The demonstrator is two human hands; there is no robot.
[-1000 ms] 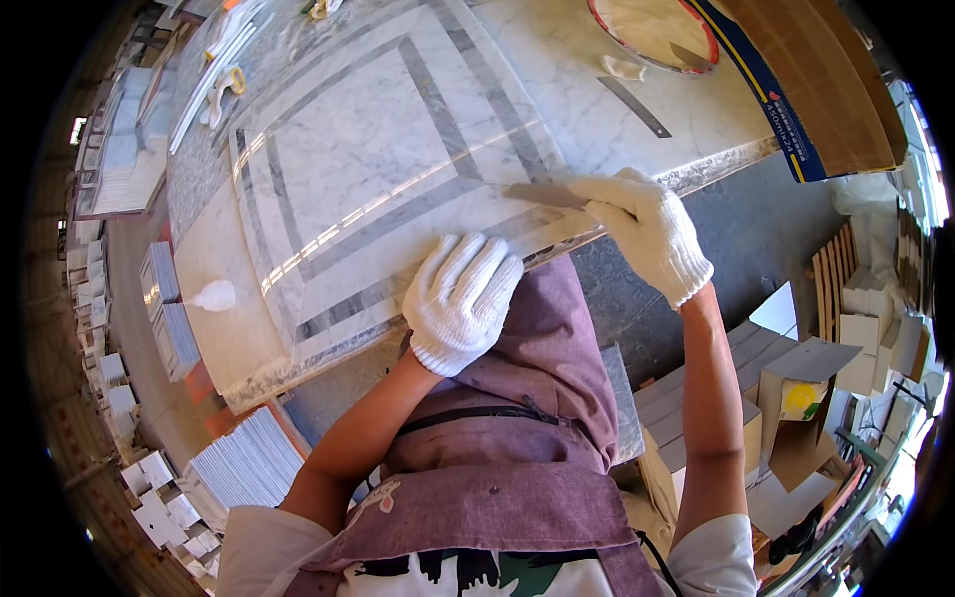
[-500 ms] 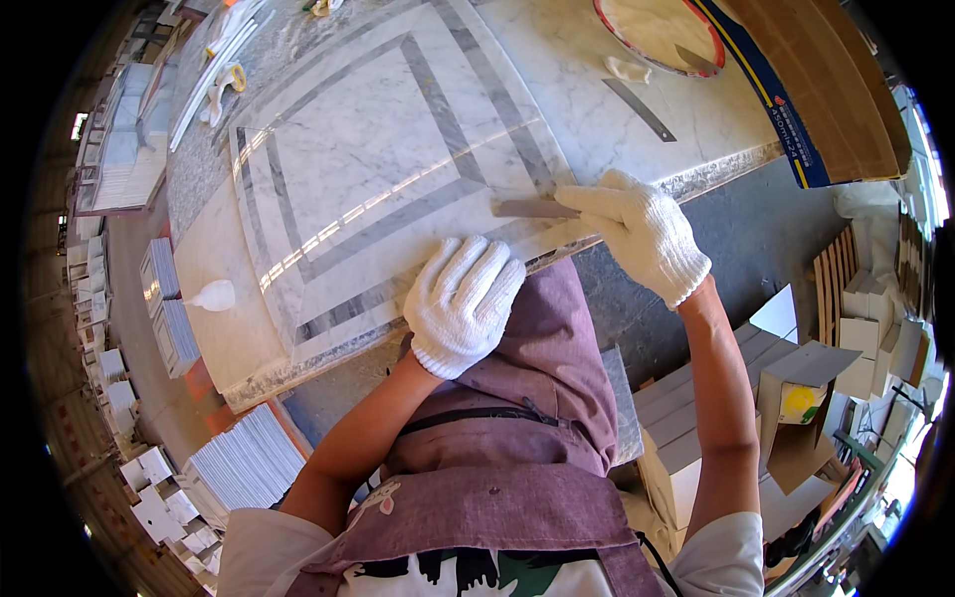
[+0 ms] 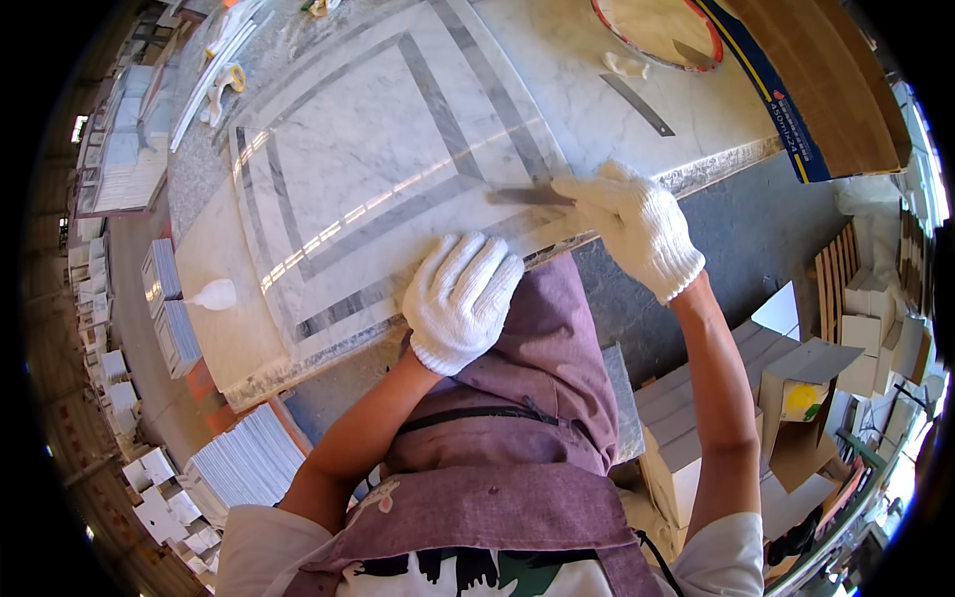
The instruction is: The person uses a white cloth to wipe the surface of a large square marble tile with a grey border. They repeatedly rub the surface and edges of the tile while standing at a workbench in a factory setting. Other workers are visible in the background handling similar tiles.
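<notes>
In front of me lies a polished white marble panel [image 3: 368, 129] with grey inlaid bands forming nested frames. My right hand [image 3: 637, 224], in a white knit glove, is closed on one end of a flat, thin metal blade [image 3: 527, 197]. The blade points left, low over the panel's near right part; I cannot tell if it touches. My left hand [image 3: 463, 298], also gloved, rests at the panel's near edge with fingers stretched out, holding nothing. A similar metal strip [image 3: 639, 104] with a hole lies beyond my right hand.
A round red-rimmed container of pale paste [image 3: 657, 28] stands far right with a blade in it. Beside it is a cardboard box [image 3: 821, 85]. A white cup-like piece [image 3: 216, 295] sits on the left. Cartons [image 3: 686, 398] stand on the floor at right.
My right hand and the blade have shifted slightly left and away from me over the panel. My left hand stays at nearly the same place.
</notes>
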